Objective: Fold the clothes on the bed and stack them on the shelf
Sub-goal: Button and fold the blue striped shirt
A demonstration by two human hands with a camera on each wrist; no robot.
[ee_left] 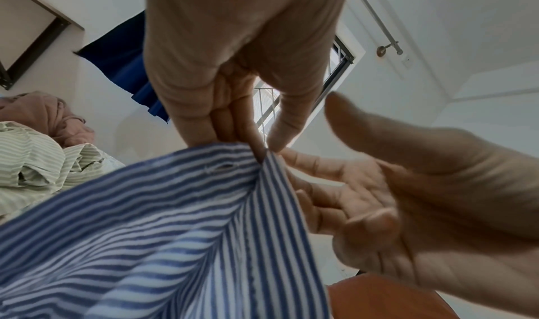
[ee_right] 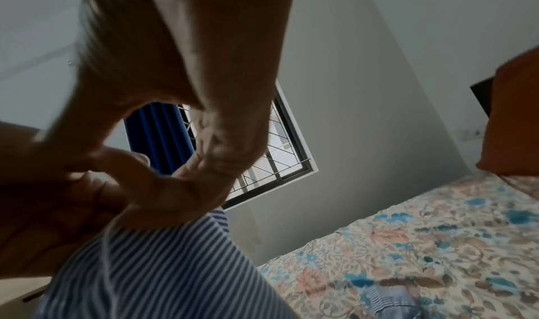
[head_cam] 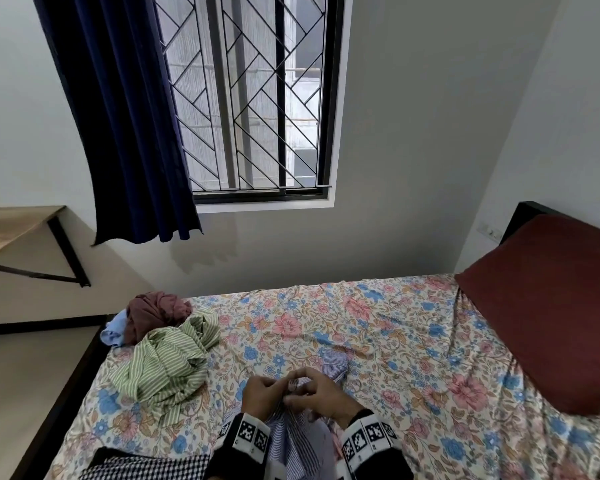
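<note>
- My left hand [head_cam: 262, 393] pinches the edge of the blue-striped shirt [head_cam: 291, 441] beside a buttonhole [ee_left: 220, 167], fingers curled onto the cloth.
- My right hand [head_cam: 321, 393] meets it at the same edge; the left wrist view shows its palm open with fingertips touching the fabric (whether it really grasps, I cannot tell).
- The shirt is bunched low on the floral bed [head_cam: 378, 341], just before me.
- A green-striped shirt [head_cam: 167, 362] and a maroon garment [head_cam: 156, 311] lie crumpled near the bed's left corner.
- A wooden shelf [head_cam: 11, 226] hangs on the left wall.
</note>
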